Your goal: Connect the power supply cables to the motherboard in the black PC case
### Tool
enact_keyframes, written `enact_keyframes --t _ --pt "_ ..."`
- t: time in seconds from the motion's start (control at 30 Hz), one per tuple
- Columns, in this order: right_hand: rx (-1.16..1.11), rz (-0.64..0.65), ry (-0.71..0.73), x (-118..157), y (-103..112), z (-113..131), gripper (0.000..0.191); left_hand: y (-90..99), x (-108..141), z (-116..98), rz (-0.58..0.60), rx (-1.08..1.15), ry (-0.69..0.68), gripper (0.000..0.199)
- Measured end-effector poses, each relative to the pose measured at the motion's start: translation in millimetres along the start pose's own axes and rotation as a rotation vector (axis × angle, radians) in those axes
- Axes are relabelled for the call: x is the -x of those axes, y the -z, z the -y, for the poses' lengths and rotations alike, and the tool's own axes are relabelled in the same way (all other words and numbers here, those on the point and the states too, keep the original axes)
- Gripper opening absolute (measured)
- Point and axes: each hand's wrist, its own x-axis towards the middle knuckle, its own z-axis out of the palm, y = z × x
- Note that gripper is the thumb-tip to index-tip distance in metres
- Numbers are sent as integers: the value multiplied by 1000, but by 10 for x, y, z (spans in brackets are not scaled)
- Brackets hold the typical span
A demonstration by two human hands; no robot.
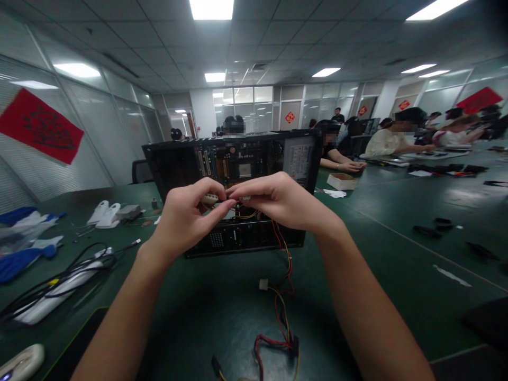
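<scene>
Wires [290,263] hang down in front of the open computer case [170,169] onto the table [222,301], with a loose plug [263,284] among them. Just before the case, the left hand [192,209] pinches a white plug [210,199]; the right hand [278,198] meets it, but I can't tell its grip. I think they're fiddling with plugs; next needs small, steady pinches.

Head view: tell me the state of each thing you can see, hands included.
Case: side open, insides exposed
Left hand: pinching a white connector
Right hand: fingers bent, grip hidden
Loose plug: unconnected
Wires: slack, trailing
Box: open-topped
Ceiling light: lit
</scene>
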Motion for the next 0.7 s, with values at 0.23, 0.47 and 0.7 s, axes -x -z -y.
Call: enact_keyframes --t 0.23,0.47,0.7 --pt "-2 14 -3 -29 -77 58 19 -16 30 -63 -27 -16 -93 12" --pt "-41 -27 -4 -26 -84 127 20 32 65 -143 -182 1 -45 11" --pt "-98 -210 -51 -27 -34 -43 49 281 59 -112 -314 448 72 12"
